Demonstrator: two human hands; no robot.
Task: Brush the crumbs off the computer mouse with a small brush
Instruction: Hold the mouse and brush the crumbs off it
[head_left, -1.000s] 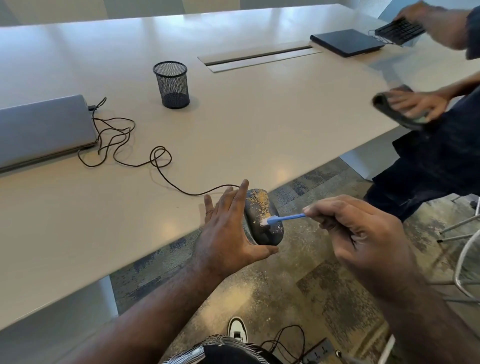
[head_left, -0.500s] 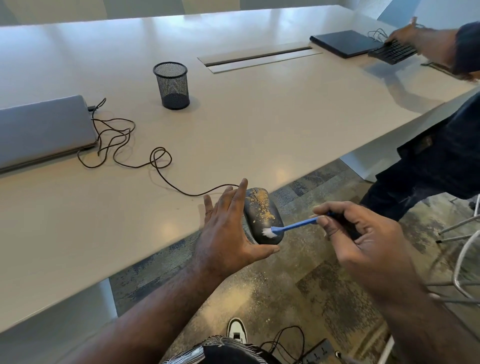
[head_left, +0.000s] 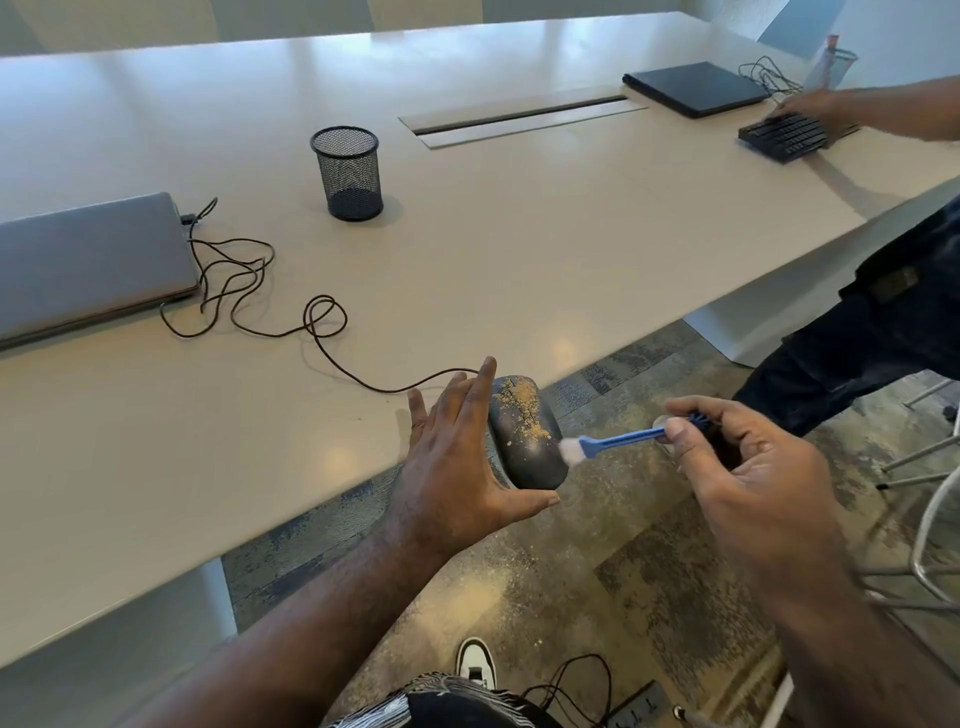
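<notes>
A dark wired computer mouse (head_left: 524, 441) is held out past the table's near edge, above the floor. Tan crumbs (head_left: 522, 410) cover its upper half; the lower half looks bare. My left hand (head_left: 457, 467) grips the mouse from its left side, thumb under the rear end. My right hand (head_left: 737, 467) pinches a small blue brush (head_left: 618, 441) by its handle. The white bristles (head_left: 570, 450) touch the mouse's right side. The mouse cable (head_left: 322, 332) runs back over the table.
On the pale table (head_left: 519, 249) stand a black mesh pen cup (head_left: 347, 171), a closed grey laptop (head_left: 88, 265) at left and a dark closed laptop (head_left: 696, 88) at far right. Another person's hand rests on a black keyboard (head_left: 784, 136); their dark clothing (head_left: 883, 332) is close on the right. A metal chair frame (head_left: 935, 519) is nearby.
The brush has swept from the mouse's lower middle across to its right side. My right hand shifted right. The other person set the keyboard down on the table.
</notes>
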